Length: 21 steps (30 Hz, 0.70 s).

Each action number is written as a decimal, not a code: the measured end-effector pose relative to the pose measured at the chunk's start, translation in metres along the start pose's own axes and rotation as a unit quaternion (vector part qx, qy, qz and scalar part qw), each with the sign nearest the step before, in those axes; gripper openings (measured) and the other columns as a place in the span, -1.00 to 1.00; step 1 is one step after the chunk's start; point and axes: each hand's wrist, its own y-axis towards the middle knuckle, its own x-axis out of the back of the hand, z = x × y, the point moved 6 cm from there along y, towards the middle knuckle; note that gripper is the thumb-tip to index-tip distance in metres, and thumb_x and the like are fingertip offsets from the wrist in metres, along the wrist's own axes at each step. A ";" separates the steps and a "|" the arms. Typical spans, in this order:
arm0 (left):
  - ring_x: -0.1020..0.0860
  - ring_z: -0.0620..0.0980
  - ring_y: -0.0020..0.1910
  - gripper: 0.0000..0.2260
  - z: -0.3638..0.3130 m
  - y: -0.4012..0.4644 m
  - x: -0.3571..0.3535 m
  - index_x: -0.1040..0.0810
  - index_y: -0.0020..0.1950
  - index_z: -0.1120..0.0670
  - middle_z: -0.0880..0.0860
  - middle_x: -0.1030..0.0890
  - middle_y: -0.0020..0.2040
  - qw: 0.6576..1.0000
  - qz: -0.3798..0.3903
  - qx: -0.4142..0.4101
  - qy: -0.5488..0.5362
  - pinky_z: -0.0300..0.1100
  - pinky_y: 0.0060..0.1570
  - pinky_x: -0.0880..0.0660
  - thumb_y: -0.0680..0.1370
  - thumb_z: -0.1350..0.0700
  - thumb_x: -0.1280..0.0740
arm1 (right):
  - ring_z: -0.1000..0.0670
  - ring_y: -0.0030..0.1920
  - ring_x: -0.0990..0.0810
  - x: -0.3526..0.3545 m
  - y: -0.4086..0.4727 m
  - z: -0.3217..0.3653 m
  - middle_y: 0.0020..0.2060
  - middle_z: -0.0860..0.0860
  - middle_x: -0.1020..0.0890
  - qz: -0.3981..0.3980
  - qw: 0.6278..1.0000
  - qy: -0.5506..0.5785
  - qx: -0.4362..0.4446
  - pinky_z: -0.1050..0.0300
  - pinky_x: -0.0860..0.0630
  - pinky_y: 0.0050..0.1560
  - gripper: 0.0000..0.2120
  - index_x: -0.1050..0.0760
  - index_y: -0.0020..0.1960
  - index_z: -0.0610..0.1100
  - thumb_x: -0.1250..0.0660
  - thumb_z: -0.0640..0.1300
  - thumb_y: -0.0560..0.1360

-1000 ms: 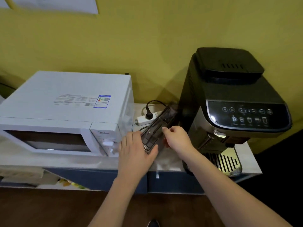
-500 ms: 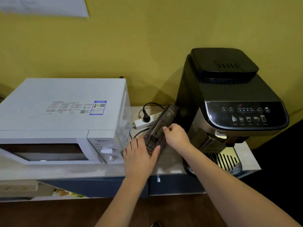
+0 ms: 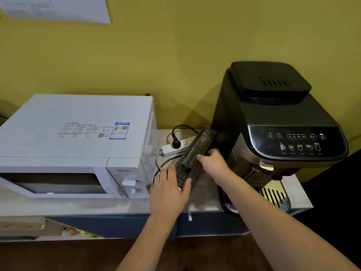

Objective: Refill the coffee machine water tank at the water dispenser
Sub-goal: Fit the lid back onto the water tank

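The dark, see-through water tank is long and narrow and stands tilted between the microwave and the black coffee machine, its far end against the machine's left side. My left hand wraps the tank's near end, thumb on its right face. My right hand grips the tank's right side at mid-length. The tank's lower part is hidden by my hands.
A white microwave fills the counter's left. A white power strip with a black plug and cable lies behind the tank. The counter ends just in front of my hands. A yellow wall rises behind.
Both hands have kept hold of the tank in about the same spot; my left thumb has settled more around its near end. The view has shifted slightly.
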 end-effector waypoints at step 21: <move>-0.50 -0.01 0.17 -0.40 -0.006 -0.107 0.065 -0.36 0.38 -0.03 -0.05 -0.53 0.15 0.996 0.004 0.087 -0.023 -0.16 -0.02 -0.42 0.40 -0.13 -0.46 | -0.02 -0.19 -0.67 0.005 -0.092 -0.011 -0.21 0.00 -0.69 0.047 0.982 -0.108 0.151 -0.07 -0.65 -0.10 -0.84 -0.56 -0.08 -0.05 -0.30 0.03 0.53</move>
